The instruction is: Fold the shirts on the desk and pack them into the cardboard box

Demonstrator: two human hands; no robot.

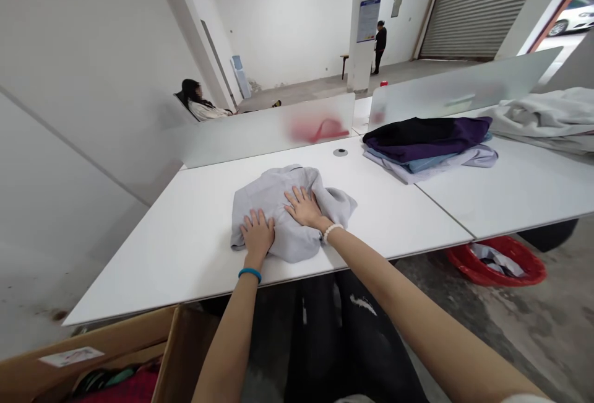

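A light grey garment point(297, 245), rumpled and partly folded, lies on the white table point(153, 254) in front of me. On its left part my left hand point(258, 234) rests flat with the fingers spread; a blue band circles that wrist. Across its middle, my right hand point(304, 207) presses down, palm on the cloth and fingers apart, with a beaded bracelet at the wrist. Loose cloth bunches to the right of that hand. Neither hand grips the fabric. I cannot tell what kind of garment it is.
Folded clothes point(417, 143) are stacked to the right, with pale cloth point(547, 115) beyond. Frosted dividers point(260, 127) line the table's back edge. A cardboard box point(169, 353) of clothes stands lower left; a red-lined bin point(533, 270) sits lower right. Two people are farther back.
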